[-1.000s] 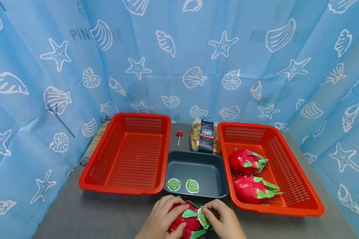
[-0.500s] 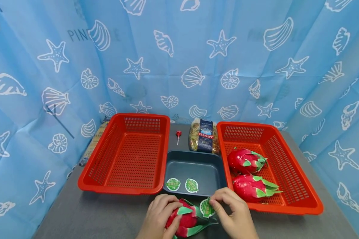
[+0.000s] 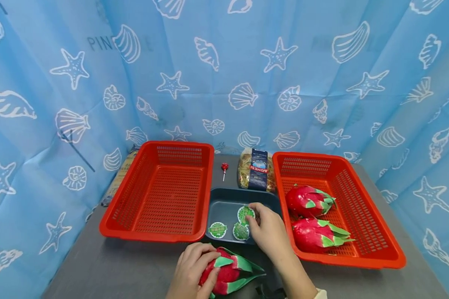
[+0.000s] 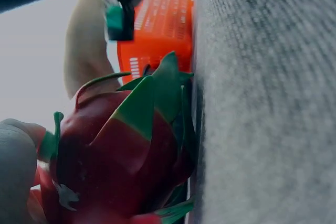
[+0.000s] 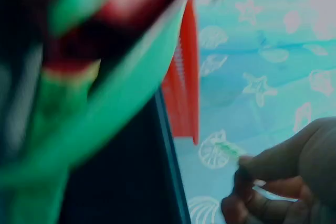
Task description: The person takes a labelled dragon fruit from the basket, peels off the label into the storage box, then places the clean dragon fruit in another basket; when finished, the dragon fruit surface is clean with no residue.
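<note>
At the near side of the table, my left hand [image 3: 191,268] holds a red dragon fruit [image 3: 230,274] with green-tipped scales, its leafy end pointing right. The fruit [image 4: 115,166] fills much of the left wrist view, lying close against the grey cloth. My right hand [image 3: 265,226] is over the dark tray [image 3: 224,200], pinching a round green-and-white label [image 3: 245,213] between thumb and finger. Below it, two similar labels, a left one [image 3: 218,229] and a right one [image 3: 241,231], lie at the tray's front; the pinched label slightly overlaps the right one in the head view.
A red basket [image 3: 108,226] stands left of the tray. Another red basket [image 3: 381,262] on the right holds two dragon fruits [image 3: 318,234]. Behind the tray are a pasta bag [image 3: 259,170] and a lollipop [image 3: 224,167]. A blue curtain [image 3: 224,62] surrounds the table.
My right hand has carried the label away from the dragon fruit, up and left to over the tray. My left hand and the fruit have shifted slightly left.
</note>
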Demonstrator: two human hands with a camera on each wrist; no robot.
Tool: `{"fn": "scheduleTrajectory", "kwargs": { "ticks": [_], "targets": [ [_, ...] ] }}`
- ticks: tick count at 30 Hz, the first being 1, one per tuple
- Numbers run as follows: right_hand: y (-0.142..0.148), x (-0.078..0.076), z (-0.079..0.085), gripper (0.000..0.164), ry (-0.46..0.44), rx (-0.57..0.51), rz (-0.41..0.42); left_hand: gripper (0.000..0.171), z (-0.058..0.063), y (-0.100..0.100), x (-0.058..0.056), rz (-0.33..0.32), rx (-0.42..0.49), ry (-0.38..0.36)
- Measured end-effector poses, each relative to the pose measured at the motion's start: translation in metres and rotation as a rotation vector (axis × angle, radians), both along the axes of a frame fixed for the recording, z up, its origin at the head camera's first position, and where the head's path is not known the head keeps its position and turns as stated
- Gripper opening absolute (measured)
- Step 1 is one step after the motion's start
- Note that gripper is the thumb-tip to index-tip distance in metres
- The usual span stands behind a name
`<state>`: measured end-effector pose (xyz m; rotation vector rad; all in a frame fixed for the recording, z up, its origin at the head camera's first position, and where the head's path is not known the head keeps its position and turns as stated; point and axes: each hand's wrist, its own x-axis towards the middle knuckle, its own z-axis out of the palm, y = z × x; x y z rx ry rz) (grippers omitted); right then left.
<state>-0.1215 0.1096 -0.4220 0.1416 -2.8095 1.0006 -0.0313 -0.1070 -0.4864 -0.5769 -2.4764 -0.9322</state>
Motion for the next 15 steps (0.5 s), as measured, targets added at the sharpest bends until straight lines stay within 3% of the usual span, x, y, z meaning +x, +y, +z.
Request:
{"fn": "scheduleTrajectory", "kwargs": {
  "ticks": [4, 8, 11, 15],
  "targets": [
    [0.002, -0.015, -0.008, 0.023, -0.032, 0.182, -0.028, 0.028, 0.001, -0.001, 0.001, 0.010, -0.008, -0.028],
    [0.004, -0.027, -0.016, 0.023, -0.141, 0.282, -0.005, 0.028, 0.002, -0.001, 0.000, 0.024, -0.013, -0.072],
    [0.005, -0.034, -0.023, 0.025, -0.203, 0.287, 0.003, 0.028, 0.003, -0.001, 0.000, 0.024, -0.008, -0.076],
    [0.003, -0.042, -0.033, 0.023, -0.196, 0.205, -0.019, 0.027, 0.002, -0.003, 0.000, 0.011, -0.008, -0.048]
  ]
}}
